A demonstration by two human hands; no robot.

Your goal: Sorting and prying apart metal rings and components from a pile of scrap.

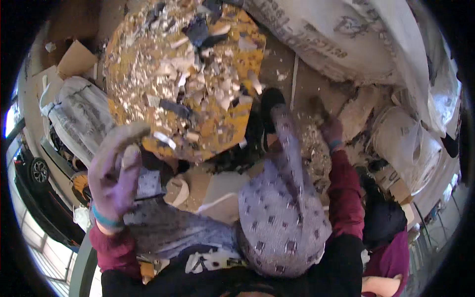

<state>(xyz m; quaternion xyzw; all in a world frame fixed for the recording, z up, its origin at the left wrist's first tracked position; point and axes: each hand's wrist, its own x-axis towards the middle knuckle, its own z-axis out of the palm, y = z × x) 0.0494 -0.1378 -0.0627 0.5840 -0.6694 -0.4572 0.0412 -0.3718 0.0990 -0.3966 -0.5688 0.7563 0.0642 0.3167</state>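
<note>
My left hand point(116, 173), in a purple glove with dirty grey fingertips, hovers at the near left edge of a yellow many-sided table point(252, 54). Its fingers curve with the thumb apart, and nothing shows between them. Small pale and coppery scraps point(173, 74) cover the tabletop, along with dark pieces such as a blackish chunk point(198, 32). Down to the right, past my knee, my right hand point(332, 131) reaches toward a heap of small scraps point(314, 143) on the floor. Its gloved fingers are blurred and blend with the brown background, so their grip is unclear.
A large white woven sack point(341, 39) lies at the far right, with a rolled white sack point(408, 143) nearer. Another grey-white sack point(81, 111) stands left of the table. My patterned-cloth leg point(282, 218) is between the hands. A dark car point(42, 188) is at far left.
</note>
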